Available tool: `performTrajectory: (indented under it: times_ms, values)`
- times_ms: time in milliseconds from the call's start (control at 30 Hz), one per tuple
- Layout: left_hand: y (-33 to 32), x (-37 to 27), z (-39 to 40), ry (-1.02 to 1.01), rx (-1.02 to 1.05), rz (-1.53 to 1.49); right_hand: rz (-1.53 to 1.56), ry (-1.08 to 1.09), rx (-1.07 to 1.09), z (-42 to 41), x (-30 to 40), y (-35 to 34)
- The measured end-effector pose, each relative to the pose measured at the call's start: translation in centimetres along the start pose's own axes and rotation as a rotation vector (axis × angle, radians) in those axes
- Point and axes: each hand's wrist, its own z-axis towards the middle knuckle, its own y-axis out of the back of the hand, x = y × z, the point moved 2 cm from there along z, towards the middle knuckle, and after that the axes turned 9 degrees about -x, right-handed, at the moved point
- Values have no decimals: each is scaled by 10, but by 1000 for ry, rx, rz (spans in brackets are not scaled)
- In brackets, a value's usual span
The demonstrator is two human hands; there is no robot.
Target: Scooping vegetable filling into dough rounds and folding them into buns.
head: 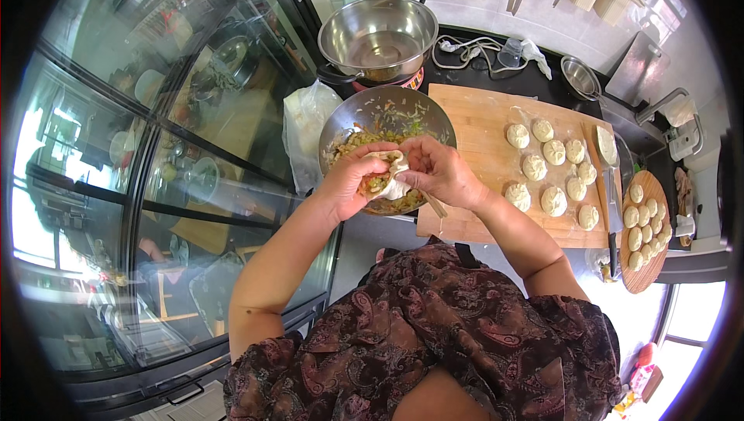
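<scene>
My left hand (pixel 350 181) cups a partly gathered dough wrapper (pixel 397 187) with chopped vegetable filling showing in its opening. The fingertips of my right hand (pixel 446 170) pinch the wrapper's edge from the other side. Both hands are over a wide metal bowl (pixel 381 95), which holds more of the mixed filling (pixel 349 145). Beneath my right hand, the ends of wooden chopsticks (pixel 435 205) stick out past the bowl's rim. On the wooden board (pixel 471 125) to the right sit several pleated buns (pixel 554 201).
A cleaver-like knife (pixel 611 206) and a rolling pin (pixel 594 165) lie along the board's right side. Beyond them a round tray (pixel 630 278) carries several more buns. A steel pot (pixel 378 32) stands behind the bowl, a plastic bag (pixel 308 130) beside it. Glass door panels (pixel 221 148) rise at left.
</scene>
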Motion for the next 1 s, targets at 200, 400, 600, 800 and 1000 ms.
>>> performTrajectory:
  times_ms: [200,400,600,800,1000]
  values:
    - [0,-3,1,35,64,-84,-16,51,47,-2,0,-3]
    - [-7,-3,1,-32,23,54,-58,153,47,-4,7,-2]
    - [-6,3,2,-53,-30,134,-112,210,54,-6,12,-1]
    - [-6,-10,4,20,62,-21,11,110,-75,-10,-12,-6]
    - [-1,-2,10,108,-67,-217,-114,259,-180,-14,-8,-13]
